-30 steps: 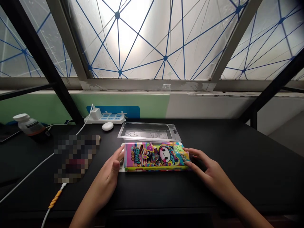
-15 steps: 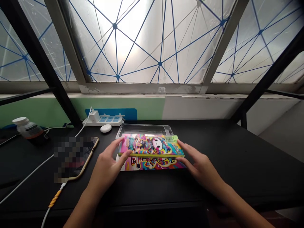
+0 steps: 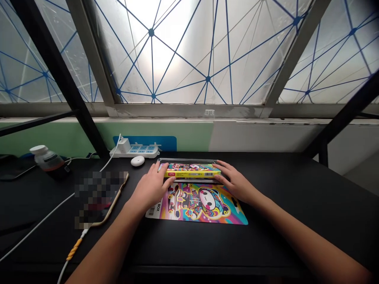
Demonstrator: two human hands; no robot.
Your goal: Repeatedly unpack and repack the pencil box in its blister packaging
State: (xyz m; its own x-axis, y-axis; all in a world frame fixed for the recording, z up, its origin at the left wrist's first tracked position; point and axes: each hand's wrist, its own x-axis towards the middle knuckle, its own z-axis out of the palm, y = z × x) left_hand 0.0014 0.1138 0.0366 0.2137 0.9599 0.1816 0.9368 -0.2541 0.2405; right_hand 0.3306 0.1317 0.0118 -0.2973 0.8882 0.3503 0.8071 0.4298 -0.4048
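Note:
A colourful flat box (image 3: 192,174), like a pencil case with cartoon print and a yellow-green long side, is held level between my two hands. My left hand (image 3: 153,184) grips its left end, thumb at the near side and fingers over the far side. My right hand (image 3: 233,180) grips the right end likewise. The box is over or in a clear plastic tray (image 3: 186,161); its bottom is hidden, so I cannot tell whether it rests inside. Nearer me lies a printed card (image 3: 201,203) with a cartoon figure and the word "BOX".
At the left lie a blurred phone (image 3: 102,199) on a charging cable (image 3: 73,250) and a white-capped bottle (image 3: 50,161). A white power strip (image 3: 142,150) and a round white case (image 3: 137,161) are at the back. Black frame bars (image 3: 59,79) rise at both sides.
Both hands have carried the box away from me, off the card and to the clear tray. The card is now uncovered and sits nearer me. The view has shifted slightly.

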